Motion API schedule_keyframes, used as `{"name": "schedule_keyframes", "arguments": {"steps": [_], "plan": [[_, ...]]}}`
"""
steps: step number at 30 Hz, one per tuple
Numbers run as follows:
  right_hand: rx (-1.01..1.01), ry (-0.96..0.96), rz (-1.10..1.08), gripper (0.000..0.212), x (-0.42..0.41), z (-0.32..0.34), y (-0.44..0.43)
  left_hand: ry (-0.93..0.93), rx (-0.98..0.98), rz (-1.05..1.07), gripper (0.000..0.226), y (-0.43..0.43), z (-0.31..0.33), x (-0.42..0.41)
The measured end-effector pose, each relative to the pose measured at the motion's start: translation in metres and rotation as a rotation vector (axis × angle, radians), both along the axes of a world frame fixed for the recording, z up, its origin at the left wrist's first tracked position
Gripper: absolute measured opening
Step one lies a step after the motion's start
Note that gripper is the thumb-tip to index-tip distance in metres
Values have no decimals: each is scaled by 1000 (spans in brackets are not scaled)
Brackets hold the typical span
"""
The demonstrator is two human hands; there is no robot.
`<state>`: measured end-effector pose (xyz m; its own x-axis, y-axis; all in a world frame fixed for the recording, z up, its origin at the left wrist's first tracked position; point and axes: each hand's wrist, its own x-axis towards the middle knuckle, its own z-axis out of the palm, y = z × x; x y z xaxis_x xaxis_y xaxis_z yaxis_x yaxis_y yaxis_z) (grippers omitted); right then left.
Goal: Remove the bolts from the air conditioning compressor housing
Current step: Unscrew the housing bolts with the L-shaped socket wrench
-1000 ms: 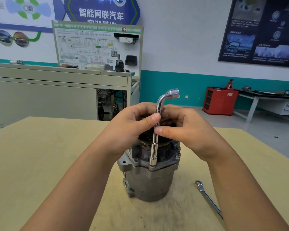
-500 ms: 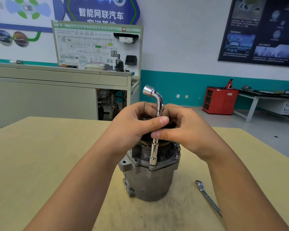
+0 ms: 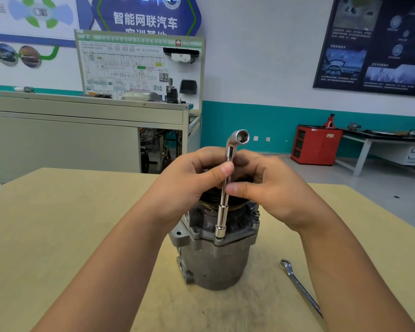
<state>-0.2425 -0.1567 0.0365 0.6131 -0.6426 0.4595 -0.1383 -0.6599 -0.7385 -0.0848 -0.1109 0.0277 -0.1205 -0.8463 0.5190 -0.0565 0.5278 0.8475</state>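
Note:
A grey metal compressor housing [image 3: 216, 264] stands upright on the wooden table [image 3: 58, 236]. An L-shaped chrome socket wrench [image 3: 223, 202] stands vertically with its lower socket seated on a bolt at the housing's front flange; its bent upper socket faces me. My left hand [image 3: 189, 180] and my right hand [image 3: 268, 188] both pinch the wrench shaft between thumb and fingers, above the housing top. Other bolt heads [image 3: 255, 222] show on the flange's right side. The housing's top is mostly hidden by my hands.
A chrome ring spanner [image 3: 300, 288] lies on the table right of the housing, partly under my right forearm. Beyond the table stand a grey training bench [image 3: 82, 130], a red cabinet [image 3: 315, 147] and a workbench at the far right.
The wrench has turned on the bolt: its bent top pointed right, then left, and now faces me. Both hands stayed on the shaft with fingers shifting.

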Motion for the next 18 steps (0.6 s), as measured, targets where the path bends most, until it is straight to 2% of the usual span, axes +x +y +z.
{"name": "schedule_keyframes", "arguments": {"steps": [10,14,18], "plan": [[17,17,10,23,-1,2,4,-29,19,32,31,-2,-2,2],[31,4,-38,30,1,1,5,35,-5,26,12,-2,-3,0],[7,-4,-72,25,5,-1,3,90,-15,31,12,-2,-4,-2]]}}
